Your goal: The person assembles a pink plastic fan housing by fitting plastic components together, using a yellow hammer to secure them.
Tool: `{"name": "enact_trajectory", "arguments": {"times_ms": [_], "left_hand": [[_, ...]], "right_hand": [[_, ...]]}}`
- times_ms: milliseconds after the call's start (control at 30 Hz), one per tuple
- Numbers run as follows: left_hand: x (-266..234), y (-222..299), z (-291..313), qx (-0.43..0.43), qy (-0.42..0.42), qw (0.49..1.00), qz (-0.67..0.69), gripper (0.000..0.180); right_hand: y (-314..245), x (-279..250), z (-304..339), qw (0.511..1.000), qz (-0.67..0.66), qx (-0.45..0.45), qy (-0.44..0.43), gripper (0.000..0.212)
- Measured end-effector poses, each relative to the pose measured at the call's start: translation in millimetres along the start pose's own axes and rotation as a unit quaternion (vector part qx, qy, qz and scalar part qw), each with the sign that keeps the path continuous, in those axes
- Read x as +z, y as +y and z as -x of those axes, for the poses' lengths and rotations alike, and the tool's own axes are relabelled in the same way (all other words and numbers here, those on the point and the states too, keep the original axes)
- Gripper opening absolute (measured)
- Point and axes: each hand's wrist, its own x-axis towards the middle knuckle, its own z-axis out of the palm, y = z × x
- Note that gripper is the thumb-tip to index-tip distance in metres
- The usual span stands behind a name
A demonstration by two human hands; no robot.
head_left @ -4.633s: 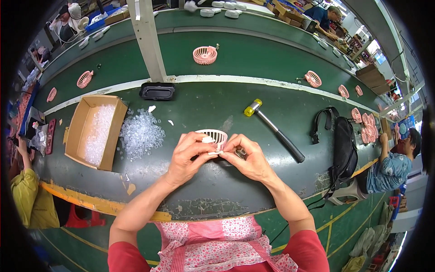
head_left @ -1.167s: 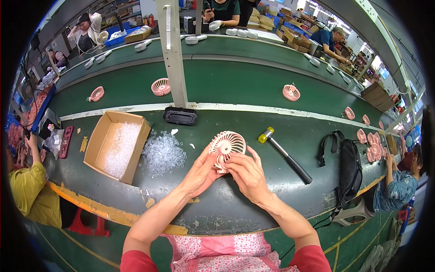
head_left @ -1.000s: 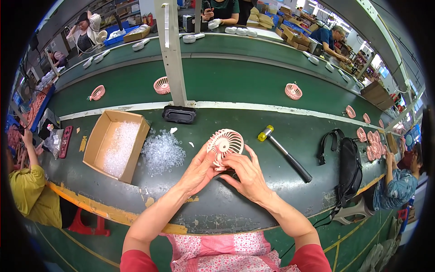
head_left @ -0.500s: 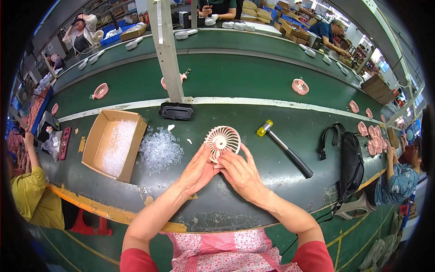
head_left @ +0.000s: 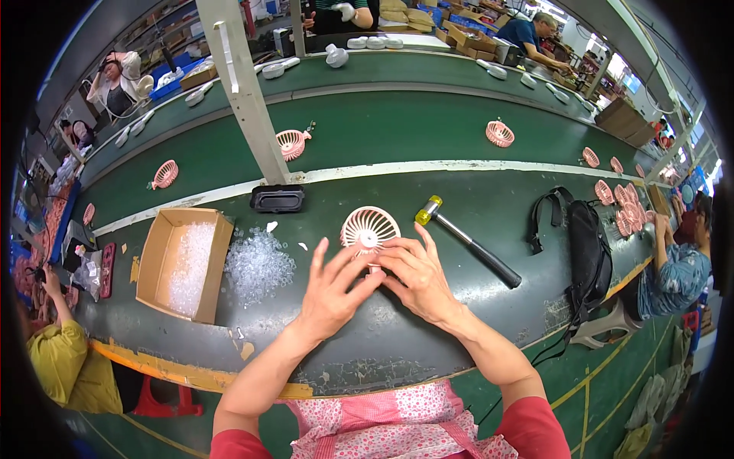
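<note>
Cardboard box (head_left: 215,268): clear plastic pieces (head_left: 189,268) inside
Black tray (head_left: 277,189): right of box
Left hand (head_left: 330,297): fingers apart, at pink grille (head_left: 370,225)
Right hand (head_left: 420,279): at grille, cannot tell if clamped

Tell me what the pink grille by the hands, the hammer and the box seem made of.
Pink grille: probably moulded plastic, fairly matt, by its even colour and thin ribs. Hammer: translucent-looking yellow head, likely plastic; silvery shaft, apparently metal by its shine; dark grip, rubber or plastic, unclear. Box: likely cardboard, matt, by its brown walls.
</note>
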Motion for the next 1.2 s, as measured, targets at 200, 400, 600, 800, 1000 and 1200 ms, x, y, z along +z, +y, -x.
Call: {"name": "enact_trajectory", "arguments": {"times_ms": [200, 400, 600, 800, 1000, 1200], "left_hand": [[2, -5, -2, 0.054, 0.013, 0.998, 0.009, 0.022], [4, -1, 5, -0.020, 0.026, 0.999, 0.040, 0.026], [3, 4, 1, -0.025, 0.027, 0.999, 0.022, 0.028], [2, 6, -1, 0.002, 0.017, 1.000, -0.001, 0.026], [4, 6, 1, -0.010, 0.010, 1.000, -0.023, 0.028], [4, 11, -3, -0.044, 0.019, 0.999, 0.019, 0.028]], "right_hand": [[-10, 3, 3, 0.993, -0.108, 0.037, 0.007, 0.047], [-13, 6, 8, 0.965, -0.223, 0.141, 0.017, 0.038], [-13, -3, 8, 0.968, -0.169, 0.175, -0.066, 0.017], [-3, -12, 6, 0.921, -0.296, 0.231, -0.100, 0.018], [-13, -11, 8, 0.950, -0.228, 0.198, -0.078, 0.017], [-16, -11, 5, 0.905, -0.281, 0.309, -0.073, 0.017]]}}
